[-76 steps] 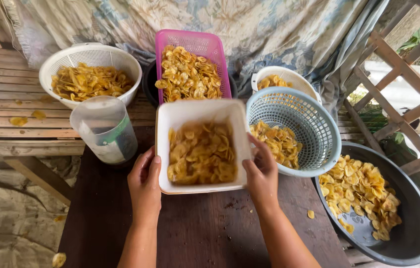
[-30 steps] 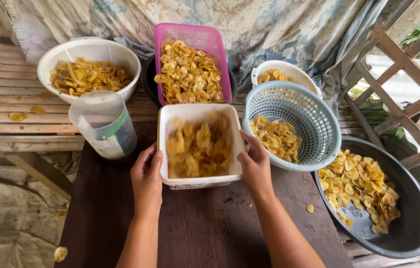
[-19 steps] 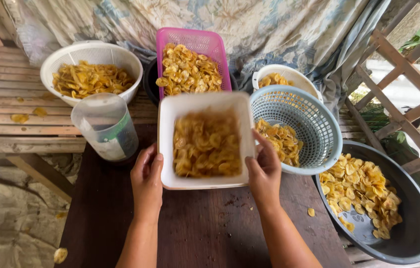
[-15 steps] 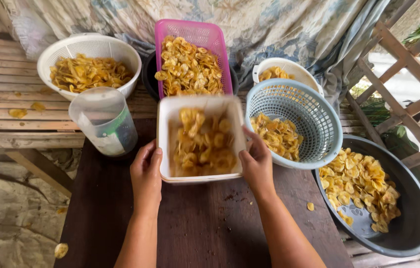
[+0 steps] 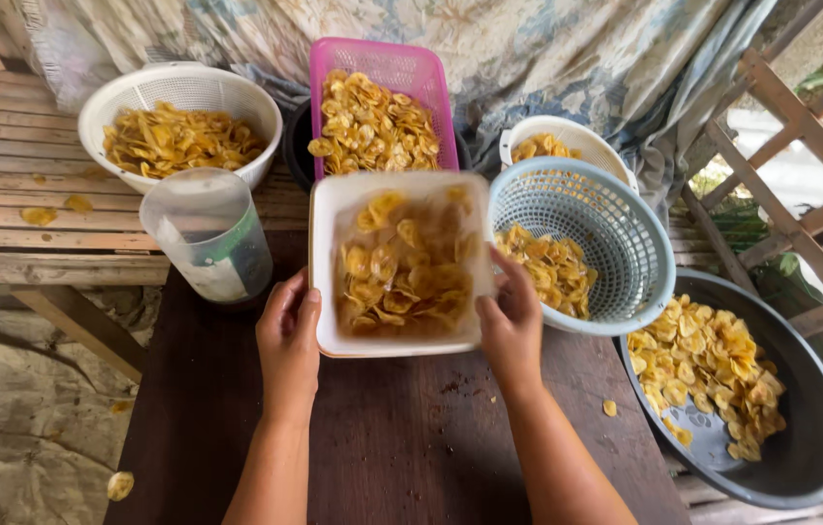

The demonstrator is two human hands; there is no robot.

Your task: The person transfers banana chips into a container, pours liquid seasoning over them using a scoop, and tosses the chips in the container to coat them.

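One labelled thing shows: a clear plastic jug [image 5: 207, 233] with a lid, standing upright at the near edge of the slatted wooden bench [image 5: 33, 194], just left of the white rectangular tub of yellow chips [image 5: 402, 262]. A band-shaped label [image 5: 237, 258] wraps its lower half, white with a green strip on its right side. No signs or screens.

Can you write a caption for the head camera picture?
Both hands, left and right, grip a white tub of yellow chips.
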